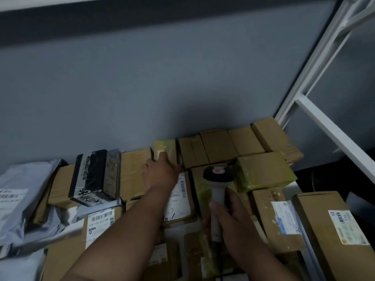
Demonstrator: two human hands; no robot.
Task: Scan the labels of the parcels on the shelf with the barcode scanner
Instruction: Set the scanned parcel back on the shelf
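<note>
My right hand (231,216) grips the grey handle of the barcode scanner (217,179), whose black head with a red button points toward the back of the shelf. My left hand (160,169) reaches forward and rests its fingers on a small yellow-taped parcel (165,148) standing against the wall; a faint light spot shows on that parcel. Below my left forearm lies a cardboard parcel with a white barcode label (180,196). Another labelled parcel (100,222) lies at the lower left.
Cardboard parcels (218,146) fill the shelf along the blue-grey wall. A black-and-white box (94,175) sits left of my hand, grey poly mailers (18,199) at far left. Labelled boxes (343,226) lie at right, under the white shelf frame (316,63).
</note>
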